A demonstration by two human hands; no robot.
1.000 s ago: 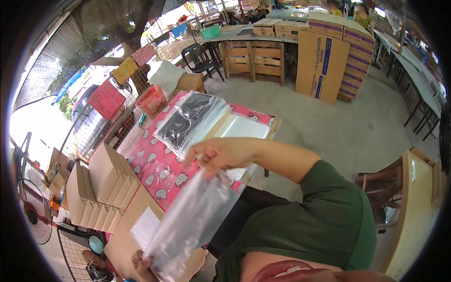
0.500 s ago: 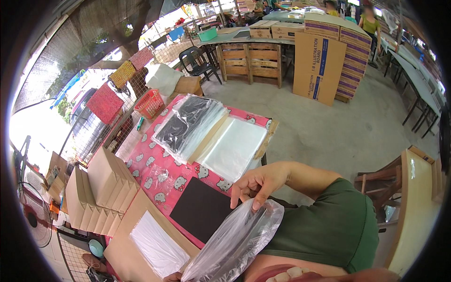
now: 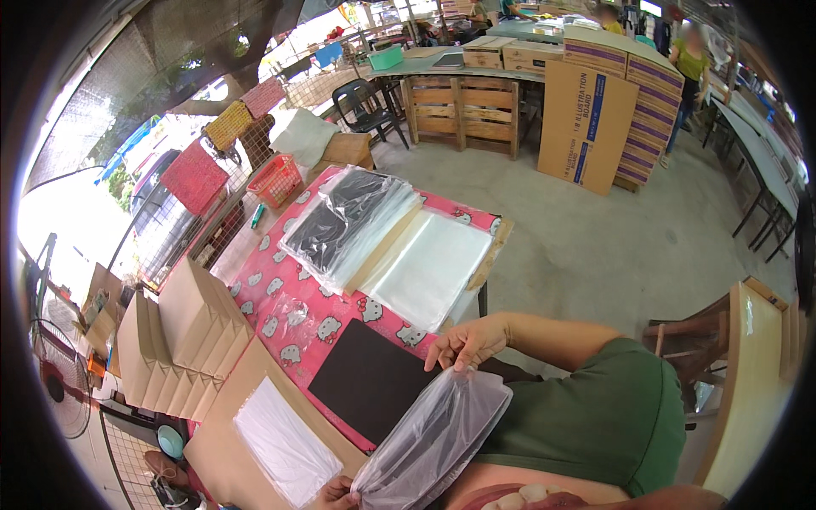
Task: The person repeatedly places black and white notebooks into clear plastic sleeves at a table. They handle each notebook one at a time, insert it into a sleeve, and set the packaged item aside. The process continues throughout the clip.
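Observation:
A clear plastic bag (image 3: 433, 438) is stretched between my two hands near the table's front edge. My right hand (image 3: 469, 342) pinches its upper edge. My left hand (image 3: 337, 493), partly cut off at the picture's bottom, grips the lower corner. Beside the bag, partly behind it, a black sheet of board (image 3: 367, 380) lies flat on the table. To its left, a white sheet stack in a clear sleeve (image 3: 285, 442) rests on brown cardboard (image 3: 223, 450).
Plastic-wrapped black boards (image 3: 344, 217) and a pile of clear bags (image 3: 433, 259) lie farther up the pink patterned table (image 3: 268, 293). Folded brown cartons (image 3: 191, 331) stand at left, near a red basket (image 3: 274, 180). A wooden chair (image 3: 701, 344) is at right; a person (image 3: 690, 64) stands far off.
The bag has been drawn out flatter and tauter between my hands. More of my left hand shows at the lower edge. My right hand's fingers have closed more on the bag's edge.

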